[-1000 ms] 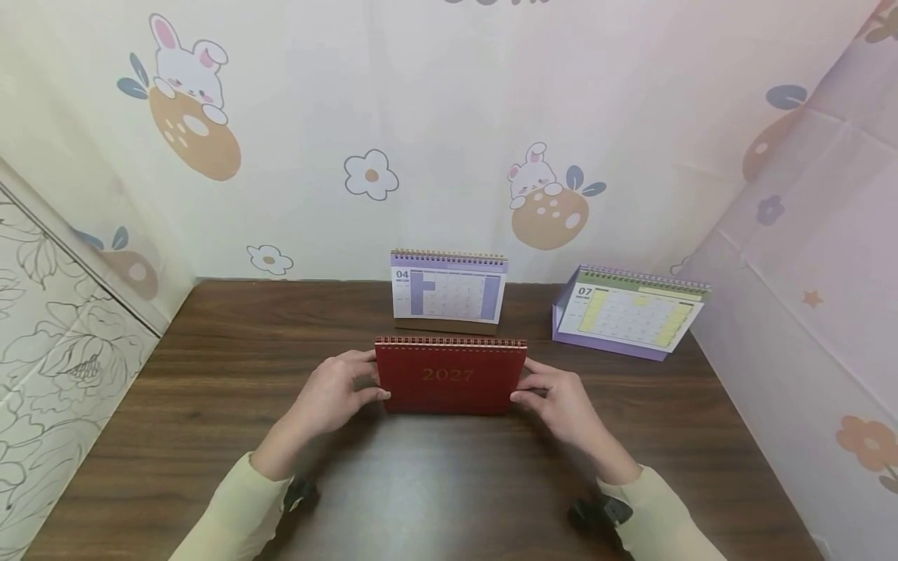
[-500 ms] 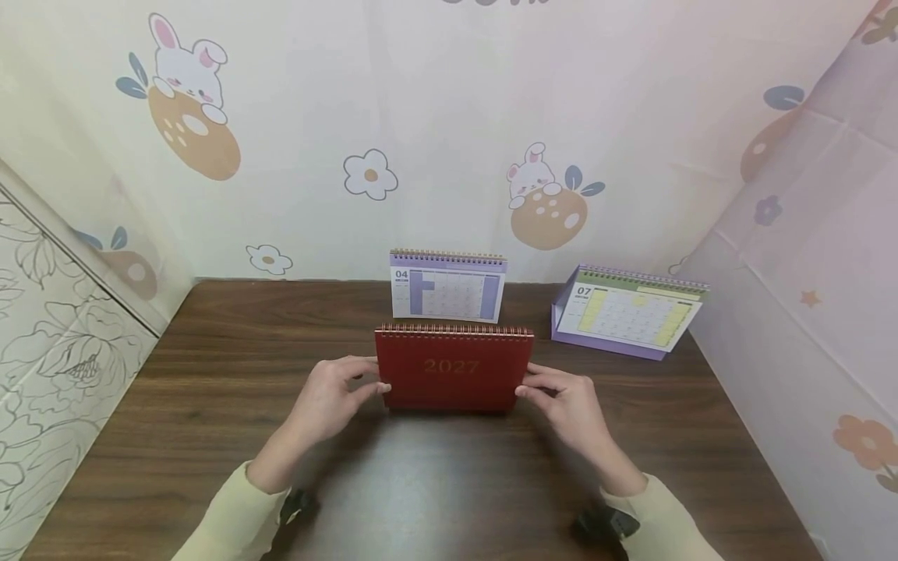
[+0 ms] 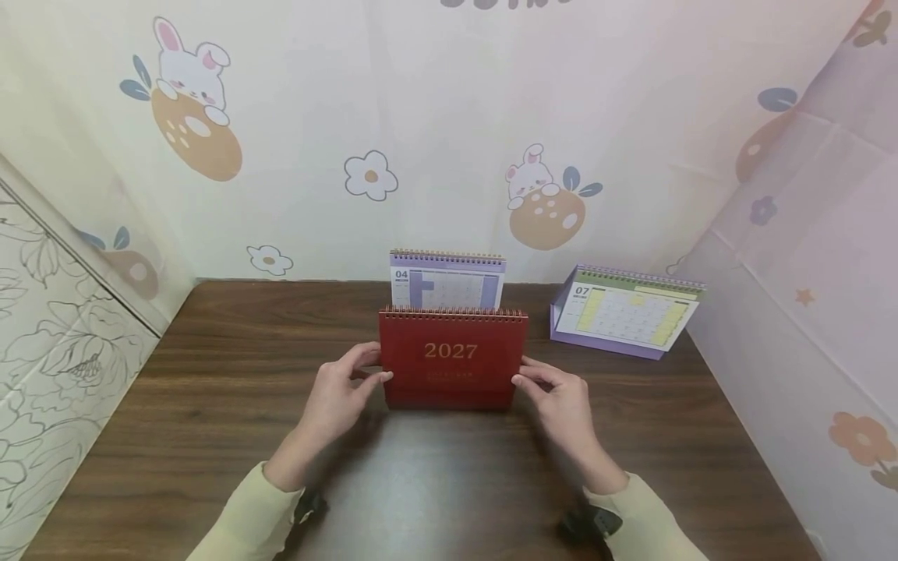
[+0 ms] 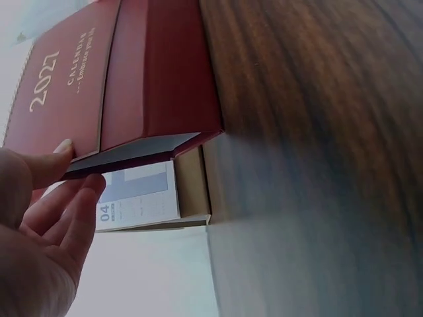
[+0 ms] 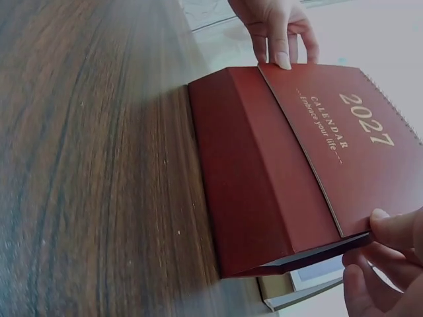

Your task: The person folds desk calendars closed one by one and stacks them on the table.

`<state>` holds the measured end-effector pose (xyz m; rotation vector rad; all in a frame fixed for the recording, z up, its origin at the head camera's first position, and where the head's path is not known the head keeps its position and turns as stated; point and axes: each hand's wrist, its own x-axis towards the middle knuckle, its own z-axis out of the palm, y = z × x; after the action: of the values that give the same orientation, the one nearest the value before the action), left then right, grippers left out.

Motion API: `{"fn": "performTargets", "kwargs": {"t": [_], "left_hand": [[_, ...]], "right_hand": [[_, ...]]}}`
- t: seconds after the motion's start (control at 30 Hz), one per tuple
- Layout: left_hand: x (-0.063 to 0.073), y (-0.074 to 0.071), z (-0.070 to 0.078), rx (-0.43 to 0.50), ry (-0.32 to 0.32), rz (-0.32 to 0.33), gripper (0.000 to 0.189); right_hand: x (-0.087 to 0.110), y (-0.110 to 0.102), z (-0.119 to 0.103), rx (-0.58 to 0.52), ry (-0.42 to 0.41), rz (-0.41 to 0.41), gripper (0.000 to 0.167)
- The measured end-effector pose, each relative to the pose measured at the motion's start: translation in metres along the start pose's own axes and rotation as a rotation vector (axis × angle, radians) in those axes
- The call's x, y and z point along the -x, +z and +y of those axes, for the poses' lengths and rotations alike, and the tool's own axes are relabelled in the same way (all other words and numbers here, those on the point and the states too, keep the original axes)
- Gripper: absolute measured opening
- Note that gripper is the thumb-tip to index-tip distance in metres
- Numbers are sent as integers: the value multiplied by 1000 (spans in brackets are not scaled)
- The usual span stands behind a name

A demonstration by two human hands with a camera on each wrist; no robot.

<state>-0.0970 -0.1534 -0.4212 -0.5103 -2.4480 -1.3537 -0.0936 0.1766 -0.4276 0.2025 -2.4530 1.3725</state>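
A red desk calendar (image 3: 452,354) marked 2027 stands upright on the wooden table, its spiral binding along the top. My left hand (image 3: 338,401) pinches its left edge, thumb in front and fingers behind. The right hand (image 3: 561,405) pinches the opposite edge in the same way. In the left wrist view the red calendar (image 4: 79,79) shows its cover and folded base, with the base touching the table. The right wrist view shows both hands on the calendar (image 5: 317,152). Just behind it, a purple-and-white calendar (image 3: 449,284) open at 04 is partly hidden.
To the right stands another desk calendar (image 3: 627,312) with a green and yellow page marked 07 and a purple base. A curtain (image 3: 449,117) printed with rabbits and flowers hangs behind the dark wooden table (image 3: 435,483). Similar sheets cover both sides.
The red calendar has tilted more upright, its top rising and hiding more of the 04 calendar, with its cover facing me more fully. Both hands have kept their hold on its edges.
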Motion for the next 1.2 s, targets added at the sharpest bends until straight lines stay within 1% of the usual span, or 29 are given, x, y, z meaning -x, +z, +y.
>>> {"fn": "performTargets", "kwargs": {"t": [0.17,0.27,0.37,0.5,0.63,0.8,0.9,1.0,1.2], "left_hand": [[2,1,2,-87,1,-10,43],[3,2,3,-122,11,-9,48],[4,3,3,-169,5,-10,52],[5,4,2,-228,-47,-27,51],[5,6,2,-256,-97,-54,47],[4,9,2,-299,-140,-112,46],[4,11,1,-313,-161,-141,48],[5,12,0,-318,-181,-153,49],[4,13,-5,-320,-222,-159,48]], "right_hand": [[1,2,-1,-6,33,4,14],[2,3,-2,-11,55,-9,15],[3,4,-1,0,82,-25,14],[4,5,-1,38,115,-63,13],[4,6,-1,68,145,-107,13],[4,8,1,116,169,-157,14],[5,9,2,150,174,-192,15],[6,12,5,173,179,-222,15],[6,15,8,194,169,-234,15]]}}
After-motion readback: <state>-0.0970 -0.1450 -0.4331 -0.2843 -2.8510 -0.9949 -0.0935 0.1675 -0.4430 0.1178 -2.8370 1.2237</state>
